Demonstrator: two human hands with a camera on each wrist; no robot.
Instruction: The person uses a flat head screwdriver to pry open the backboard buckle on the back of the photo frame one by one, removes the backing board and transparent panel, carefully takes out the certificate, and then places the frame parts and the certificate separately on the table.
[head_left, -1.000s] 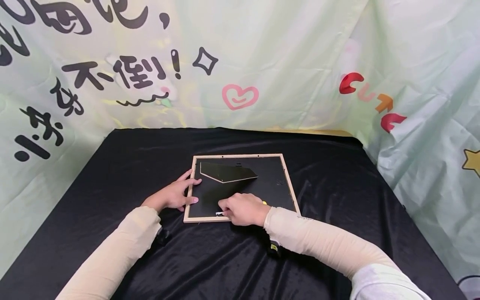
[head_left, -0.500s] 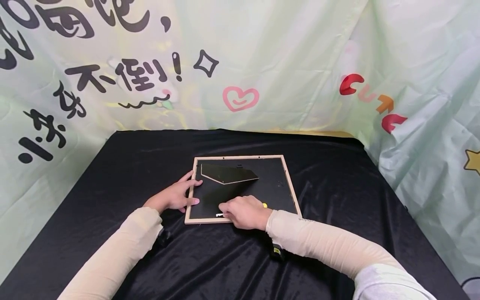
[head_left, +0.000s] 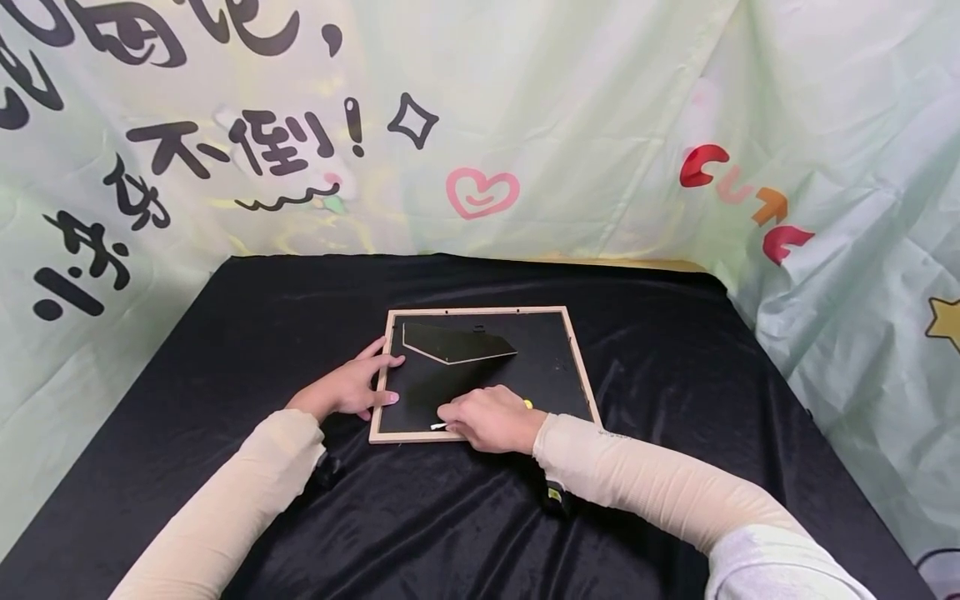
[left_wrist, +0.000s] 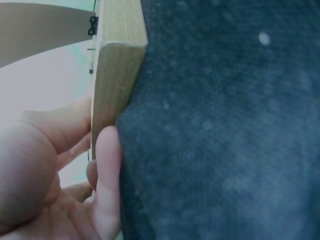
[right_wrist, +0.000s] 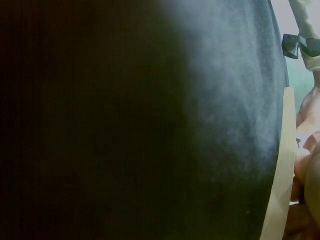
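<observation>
A picture frame (head_left: 582,367) with a light wood border and black backing lies face down, its stand flap (head_left: 457,343) raised at an angle. At its left edge my left hand (head_left: 348,387) grips the border, thumb on the backing and a finger against the outer side, as the left wrist view shows. Over the near edge my right hand (head_left: 486,419) holds a slim tool (head_left: 438,427), mostly hidden in the fist; a whitish tip and a yellow end stick out. The tip sits close to the inner near border. In the right wrist view, my right hand shows only at the right edge.
Black velvety cloth (head_left: 660,350) covers the table, wrinkled near the front. Small dark metal tabs line the frame's inner border. Behind and on both sides hangs a pale printed curtain (head_left: 585,125).
Both hands keep their places on the frame and the tool. The whitish tip has turned slightly; the rest of the scene shifts only with small head movement.
</observation>
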